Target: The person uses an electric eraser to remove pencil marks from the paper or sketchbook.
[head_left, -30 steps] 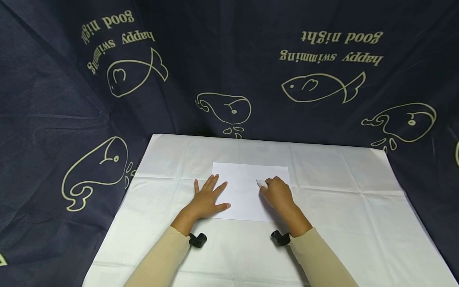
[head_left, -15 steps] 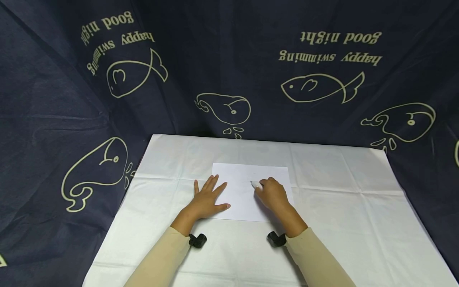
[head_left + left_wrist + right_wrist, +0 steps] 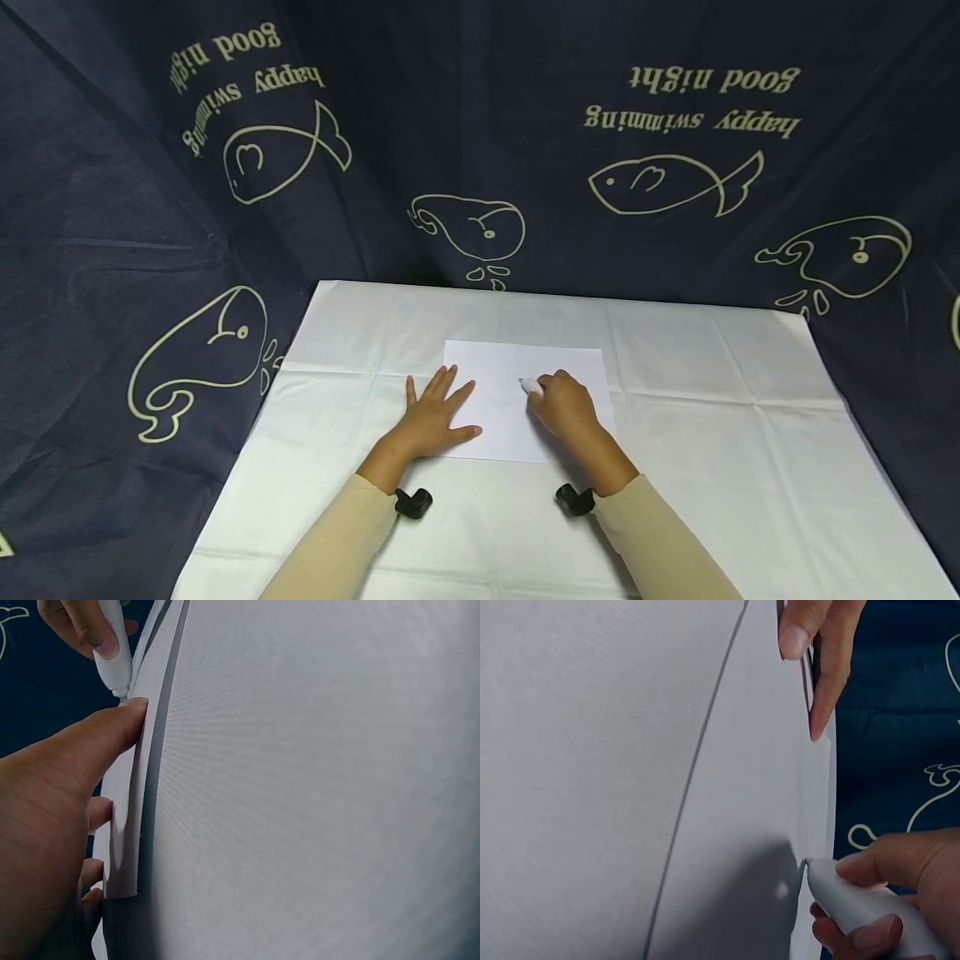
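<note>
A white sheet of paper (image 3: 501, 417) lies flat on the white-covered table. My left hand (image 3: 431, 419) rests on the paper's left edge with its fingers spread. Over the right half of the sheet, my right hand (image 3: 566, 408) grips a thick white pen (image 3: 531, 386) between thumb and fingers. In the right wrist view the pen (image 3: 855, 900) has a fat, smooth body, and its thin tip meets the paper. Faint marks seem to show on the sheet, too small to make out. The left wrist view also catches the pen (image 3: 114, 664), beyond my left thumb.
A creased white cloth (image 3: 712, 467) covers the table around the sheet. Behind and beside the table hangs a dark blue cloth (image 3: 360, 100) printed with whales, fish and lettering. Both wrists carry a small black camera (image 3: 414, 502) near the sleeve cuffs.
My right hand has slid a short way left across the paper with the pen, more in the first half second than the second. My left hand and the sheet have stayed put.
</note>
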Tool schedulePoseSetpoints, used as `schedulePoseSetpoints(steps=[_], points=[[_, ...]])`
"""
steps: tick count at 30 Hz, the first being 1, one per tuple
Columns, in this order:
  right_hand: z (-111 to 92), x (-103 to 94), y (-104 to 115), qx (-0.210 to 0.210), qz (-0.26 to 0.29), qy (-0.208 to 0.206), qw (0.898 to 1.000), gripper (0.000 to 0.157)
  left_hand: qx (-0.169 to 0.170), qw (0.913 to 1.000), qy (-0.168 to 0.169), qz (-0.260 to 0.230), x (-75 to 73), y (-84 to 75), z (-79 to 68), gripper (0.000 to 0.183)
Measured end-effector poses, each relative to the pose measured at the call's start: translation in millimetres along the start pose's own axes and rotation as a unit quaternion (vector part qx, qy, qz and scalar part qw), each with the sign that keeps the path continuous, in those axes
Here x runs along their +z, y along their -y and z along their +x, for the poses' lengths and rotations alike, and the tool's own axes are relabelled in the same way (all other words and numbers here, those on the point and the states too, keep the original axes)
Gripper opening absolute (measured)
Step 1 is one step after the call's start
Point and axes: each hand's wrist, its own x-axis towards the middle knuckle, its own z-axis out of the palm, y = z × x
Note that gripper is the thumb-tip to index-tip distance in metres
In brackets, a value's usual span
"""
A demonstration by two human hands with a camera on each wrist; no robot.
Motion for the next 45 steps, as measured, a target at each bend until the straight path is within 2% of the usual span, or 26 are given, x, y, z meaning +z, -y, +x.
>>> schedulePoseSetpoints(steps=[5,11,18,23,30,37,45], points=[[0,0.3,3,0.001,-0.001,-0.003,1.000,0.029,0.001,1.0000,0.001,0.000,-0.1,0.2,0.2,0.081],[0,1.1,10,-0.017,0.009,0.010,1.000,0.026,0.002,1.0000,-0.003,0.001,-0.3,0.2,0.0,0.080],[0,0.0,11,0.001,-0.002,0.005,1.000,0.029,0.002,1.0000,-0.004,-0.001,-0.3,0.3,0.4,0.079],[0,3.2,13,-0.014,0.001,0.014,1.000,0.029,0.004,1.0000,-0.008,-0.005,1.9,1.4,1.1,0.080],[1,3.2,10,-0.005,-0.012,0.006,1.000,0.030,0.004,0.9999,-0.009,-0.008,0.6,0.0,0.4,0.080],[-6,-0.2,9,-0.017,-0.003,0.013,1.000,0.023,0.002,1.0000,-0.005,0.003,1.4,0.0,1.1,0.080],[-15,-0.3,7,-0.022,0.004,0.015,1.000,0.024,0.001,1.0000,-0.007,0.003,2.0,1.0,1.1,0.080]])
